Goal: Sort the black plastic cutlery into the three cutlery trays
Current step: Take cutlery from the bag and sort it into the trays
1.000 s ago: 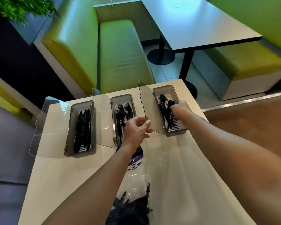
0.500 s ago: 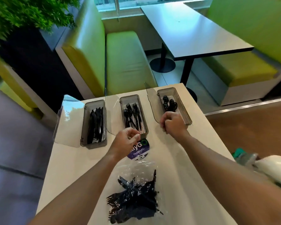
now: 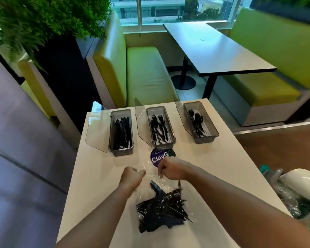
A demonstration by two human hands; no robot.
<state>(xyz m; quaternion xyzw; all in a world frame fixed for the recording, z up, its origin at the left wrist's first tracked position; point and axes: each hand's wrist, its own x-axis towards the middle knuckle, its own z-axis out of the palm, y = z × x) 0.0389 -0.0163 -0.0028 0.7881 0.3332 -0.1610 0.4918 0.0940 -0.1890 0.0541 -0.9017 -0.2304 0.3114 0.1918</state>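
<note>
Your left hand (image 3: pixel 132 178) is closed in a loose fist, pinching the upper edge of the clear plastic bag (image 3: pixel 161 203) that lies on the white desk (image 3: pixel 100 176). Your right hand (image 3: pixel 170 168) is also closed, fingers curled down on the bag's opposite edge; it seems to grip the film, though glare makes the contact hard to read. The two hands sit near each other, apart, with the bag mouth between them.

Loose black cutlery (image 3: pixel 161 210) is heaped inside the bag, close to you, handles poking several ways.

Three grey trays stand in a row at the far end of the desk, each with a clear lid hinged open to its left. The left tray (image 3: pixel 121 151) holds knives (image 3: pixel 122 133). The middle tray (image 3: pixel 164 143) holds forks (image 3: pixel 158 126). The right tray (image 3: pixel 204 138) holds a few spoons (image 3: pixel 196 119).

A round purple sticker (image 3: pixel 159 158) lies on the desk just in front of the middle tray, partly covered by your right hand.
</note>
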